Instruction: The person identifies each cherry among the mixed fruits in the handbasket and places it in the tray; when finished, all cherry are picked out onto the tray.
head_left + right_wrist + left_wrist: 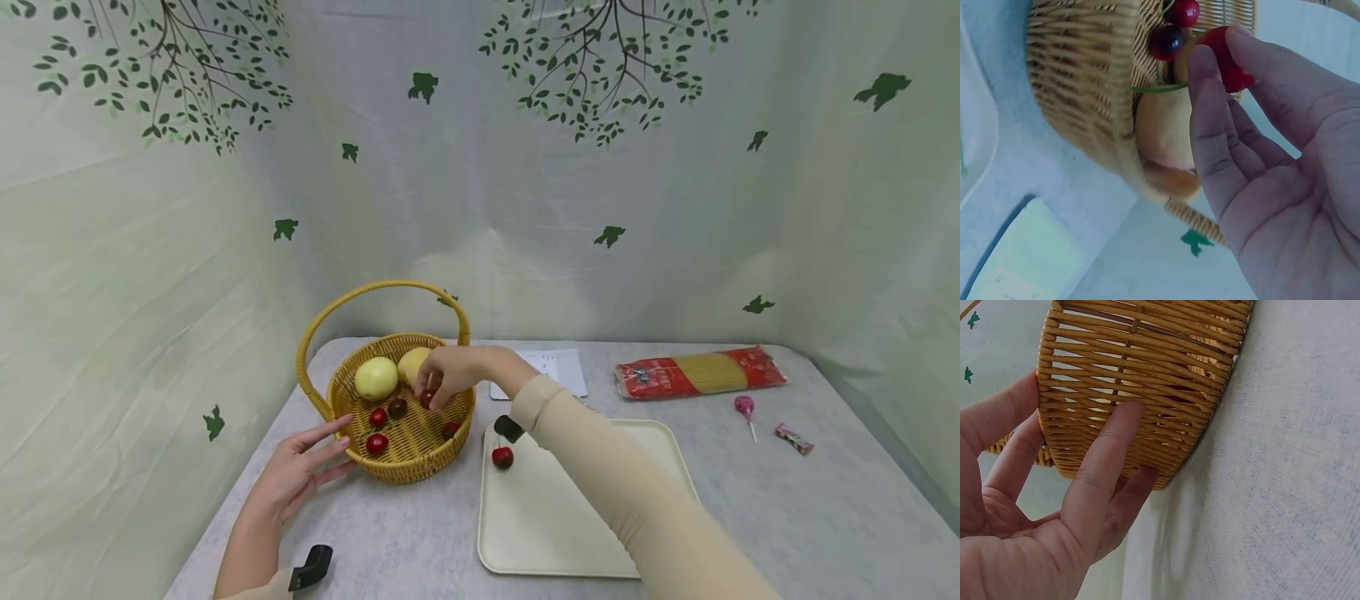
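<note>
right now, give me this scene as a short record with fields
left hand: touches the basket from outside
right hand: pinches a cherry at the basket
in basket: two round yellowish fruits, loose cherries
on tray: another cherry
behind tray: flat white item, partly hidden
toward right: pasta packet, lollipop, wrapped candy

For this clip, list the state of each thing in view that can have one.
Yellow woven wicker basket: upright, holding round yellow fruit and red cherries
Left hand: fingers extended, touching the basket
Right hand: pinching a round red cherry
Cream rectangular tray: flat, red fruit near far left corner
Red-ended pasta packet: lying flat; whether sealed, cannot tell
Pink-headed lollipop on white stick: lying down
Small pink candy: wrapped, lying flat
</note>
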Demonstrator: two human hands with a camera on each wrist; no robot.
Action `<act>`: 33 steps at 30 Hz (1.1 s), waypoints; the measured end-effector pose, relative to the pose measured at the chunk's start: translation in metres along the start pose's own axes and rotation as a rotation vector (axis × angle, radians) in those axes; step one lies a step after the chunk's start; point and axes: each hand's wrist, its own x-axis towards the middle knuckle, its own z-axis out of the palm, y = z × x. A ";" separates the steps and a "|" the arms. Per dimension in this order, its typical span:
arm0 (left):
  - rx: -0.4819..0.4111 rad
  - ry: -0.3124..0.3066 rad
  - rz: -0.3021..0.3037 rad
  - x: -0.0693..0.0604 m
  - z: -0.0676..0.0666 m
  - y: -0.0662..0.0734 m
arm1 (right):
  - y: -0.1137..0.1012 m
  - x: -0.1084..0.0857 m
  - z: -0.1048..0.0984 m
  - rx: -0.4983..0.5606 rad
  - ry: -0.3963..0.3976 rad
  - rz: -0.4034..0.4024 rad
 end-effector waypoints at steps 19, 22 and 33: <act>0.004 -0.009 0.011 0.000 -0.002 0.002 | 0.018 -0.066 -0.015 0.067 0.101 -0.062; 0.000 -0.011 0.012 0.000 -0.002 0.002 | 0.020 -0.075 -0.014 0.051 0.125 -0.056; -0.005 -0.017 0.011 0.001 -0.002 -0.003 | 0.039 -0.106 -0.003 -0.026 0.213 0.022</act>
